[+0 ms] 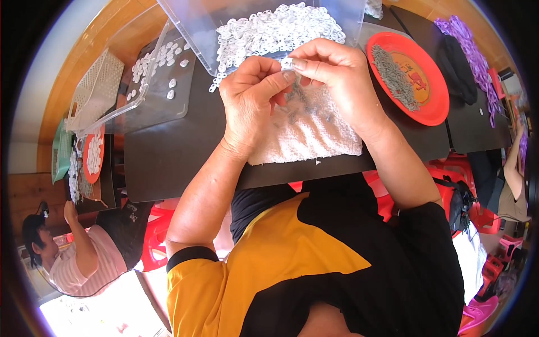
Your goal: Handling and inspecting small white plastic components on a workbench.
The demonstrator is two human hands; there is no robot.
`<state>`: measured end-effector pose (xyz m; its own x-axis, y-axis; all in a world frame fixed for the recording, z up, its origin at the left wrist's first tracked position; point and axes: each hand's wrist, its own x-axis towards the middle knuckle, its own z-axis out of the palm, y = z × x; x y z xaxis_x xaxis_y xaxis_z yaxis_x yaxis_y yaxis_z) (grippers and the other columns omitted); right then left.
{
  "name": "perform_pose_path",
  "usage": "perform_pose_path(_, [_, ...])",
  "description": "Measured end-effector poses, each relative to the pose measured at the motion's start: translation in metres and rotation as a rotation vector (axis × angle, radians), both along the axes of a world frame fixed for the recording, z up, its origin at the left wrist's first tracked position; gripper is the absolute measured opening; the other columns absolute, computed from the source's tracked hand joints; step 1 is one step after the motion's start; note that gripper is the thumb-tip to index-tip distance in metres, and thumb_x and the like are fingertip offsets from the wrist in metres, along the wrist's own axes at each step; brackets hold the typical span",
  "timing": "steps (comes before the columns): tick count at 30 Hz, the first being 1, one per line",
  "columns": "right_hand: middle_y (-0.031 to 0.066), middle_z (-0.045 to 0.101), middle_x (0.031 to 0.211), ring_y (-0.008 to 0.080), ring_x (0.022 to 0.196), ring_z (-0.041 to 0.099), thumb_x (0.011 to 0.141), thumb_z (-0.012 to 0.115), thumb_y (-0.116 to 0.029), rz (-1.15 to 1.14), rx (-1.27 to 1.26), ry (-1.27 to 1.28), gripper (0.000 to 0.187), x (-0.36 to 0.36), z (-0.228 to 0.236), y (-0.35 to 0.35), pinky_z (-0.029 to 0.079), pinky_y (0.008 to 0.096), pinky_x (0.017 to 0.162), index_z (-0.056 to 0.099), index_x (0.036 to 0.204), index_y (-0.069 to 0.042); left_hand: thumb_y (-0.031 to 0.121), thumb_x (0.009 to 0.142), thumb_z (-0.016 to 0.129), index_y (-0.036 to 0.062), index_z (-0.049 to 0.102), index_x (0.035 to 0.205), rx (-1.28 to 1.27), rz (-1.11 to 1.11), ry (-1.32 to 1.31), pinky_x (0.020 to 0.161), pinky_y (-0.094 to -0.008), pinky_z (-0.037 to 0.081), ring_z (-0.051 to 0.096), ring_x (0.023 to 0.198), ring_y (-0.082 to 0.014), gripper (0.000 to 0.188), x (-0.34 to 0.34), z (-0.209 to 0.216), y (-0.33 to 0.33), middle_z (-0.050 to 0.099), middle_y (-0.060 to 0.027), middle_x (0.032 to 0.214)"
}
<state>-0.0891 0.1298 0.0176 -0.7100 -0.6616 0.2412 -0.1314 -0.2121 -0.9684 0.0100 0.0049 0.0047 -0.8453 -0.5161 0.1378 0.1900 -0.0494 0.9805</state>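
Observation:
My left hand (pixel 250 101) and my right hand (pixel 339 76) meet above a pale towel (pixel 314 147), fingertips pinched together. Between them is a small white plastic piece (pixel 287 63), gripped from both sides; its fine detail is too small to make out. Against the outer side of my left hand shows a short row of white looped pieces (pixel 218 78); whether the hand holds it I cannot tell. Just beyond my fingers, a clear plastic box (pixel 193 42) holds a heap of similar white pieces (pixel 275 28). Small thin grey pieces (pixel 297 104) lie scattered on the towel, partly hidden by my hands.
To the right a red plate (pixel 438 106) carries a pile of thin grey pieces (pixel 393 73). Another clear box (pixel 163 112) with white pieces stands left on the dark table (pixel 163 163). Purple strands (pixel 466 48) lie far right. A person (pixel 84 253) works at the left.

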Motion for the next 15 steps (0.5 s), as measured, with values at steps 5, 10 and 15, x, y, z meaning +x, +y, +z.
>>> perform_pose_path(5, [0.0021, 0.065, 0.079, 0.0063, 0.073, 0.057, 0.088, 0.064, -0.005, -0.002, -0.008, 0.170, 0.009, -0.0054, -0.0053, -0.0010, 0.047, 0.0229, 0.066, 0.067, 0.091, 0.003, 0.009, 0.086, 0.067, -0.0016, 0.064, 0.090, -0.023, -0.013, -0.008, 0.048, -0.0211, 0.039, 0.056, 0.056, -0.0093, 0.011, -0.0009, -0.0017, -0.0003, 0.065, -0.0071, 0.071])
perform_pose_path(10, [0.0027, 0.065, 0.079, 0.0061, 0.073, 0.057, 0.088, 0.064, -0.005, 0.007, 0.033, 0.189, 0.009, -0.0090, -0.0101, -0.0012, 0.047, 0.0226, 0.066, 0.066, 0.091, 0.003, 0.009, 0.088, 0.063, -0.0011, 0.064, 0.090, -0.049, -0.006, -0.019, 0.047, -0.0209, 0.039, 0.055, 0.056, -0.0085, 0.011, -0.0014, -0.0017, 0.0003, 0.065, -0.0061, 0.071])
perform_pose_path(15, [0.0035, 0.066, 0.079, 0.0079, 0.070, 0.058, 0.088, 0.063, -0.005, -0.004, 0.017, 0.070, 0.009, 0.0004, -0.0082, -0.0031, 0.048, 0.0237, 0.066, 0.067, 0.090, 0.002, 0.012, 0.089, 0.062, -0.0003, 0.064, 0.090, -0.105, 0.022, 0.013, 0.046, -0.0204, 0.038, 0.054, 0.055, -0.0070, 0.012, -0.0009, -0.0067, 0.0027, 0.064, -0.0046, 0.069])
